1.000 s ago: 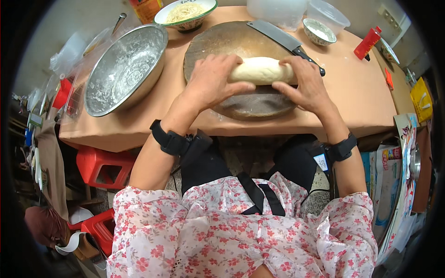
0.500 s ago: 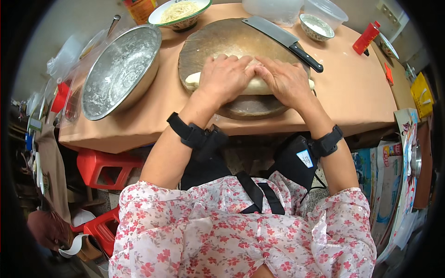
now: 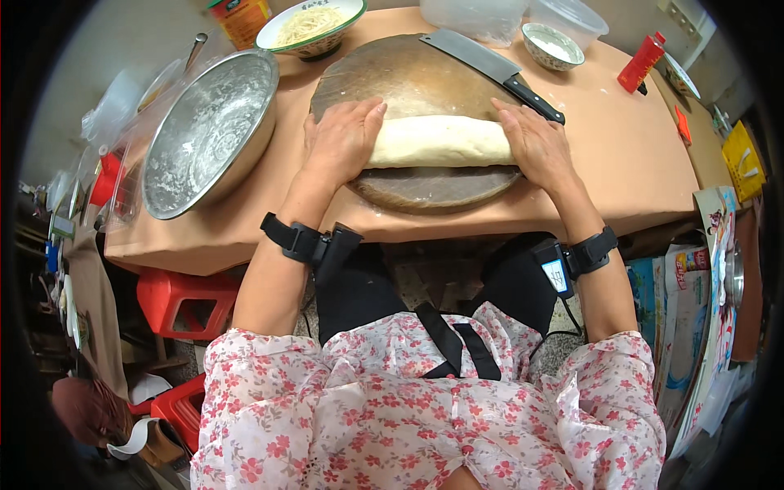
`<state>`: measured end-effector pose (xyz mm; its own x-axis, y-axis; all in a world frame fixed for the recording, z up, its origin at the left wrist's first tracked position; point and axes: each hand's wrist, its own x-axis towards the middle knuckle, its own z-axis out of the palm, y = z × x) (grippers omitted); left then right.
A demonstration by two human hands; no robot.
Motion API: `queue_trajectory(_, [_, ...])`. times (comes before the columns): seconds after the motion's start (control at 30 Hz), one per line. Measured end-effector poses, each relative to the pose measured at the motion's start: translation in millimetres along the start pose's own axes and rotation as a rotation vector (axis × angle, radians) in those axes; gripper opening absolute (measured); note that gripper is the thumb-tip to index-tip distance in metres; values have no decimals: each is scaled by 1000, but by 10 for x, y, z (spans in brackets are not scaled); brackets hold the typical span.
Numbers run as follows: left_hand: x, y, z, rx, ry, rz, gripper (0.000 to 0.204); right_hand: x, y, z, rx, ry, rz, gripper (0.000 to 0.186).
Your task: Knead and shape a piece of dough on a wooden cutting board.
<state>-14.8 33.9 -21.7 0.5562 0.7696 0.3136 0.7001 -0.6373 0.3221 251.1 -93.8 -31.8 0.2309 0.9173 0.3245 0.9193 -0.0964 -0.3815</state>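
Note:
A pale log of dough (image 3: 441,141) lies sideways on a round wooden board (image 3: 408,73). My left hand (image 3: 343,140) rests palm down on the log's left end, fingers flat and together. Over the right end lies my right hand (image 3: 535,147), also flat. Both hands press on the dough rather than gripping it. A cleaver (image 3: 490,69) with a black handle lies on the board's far right part, just beyond my right hand.
A large floured steel bowl (image 3: 208,131) sits left of the board. A bowl of noodles (image 3: 310,24), a small patterned bowl (image 3: 553,45), clear plastic tubs (image 3: 523,12) and a red bottle (image 3: 641,61) stand at the back. Red stools (image 3: 175,298) are under the table.
My hands have spread apart from the middle of the dough to its two ends, and the log has grown longer as it rolled toward me.

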Motion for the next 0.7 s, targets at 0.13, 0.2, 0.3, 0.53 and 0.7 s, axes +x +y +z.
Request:
queue_trajectory(0.13, [-48, 346, 79, 113, -5, -7, 44, 37, -466, 90, -73, 5, -95, 49])
queue_trajectory(0.2, [-110, 481, 210, 150, 165, 176, 38, 74, -814, 242, 1, 75, -234, 47])
queue_trajectory(0.3, [-78, 546, 206, 118, 121, 147, 36, 85, -916, 284, -14, 127, -246, 45])
queue_trajectory(0.53, [-138, 107, -18, -6, 45, 80, 38, 33, -447, 84, -145, 9, -113, 52])
queue_trajectory(0.7, [-246, -104, -33, -28, 70, 245, 49, -140, -44, 7, -16, 113, -237, 61])
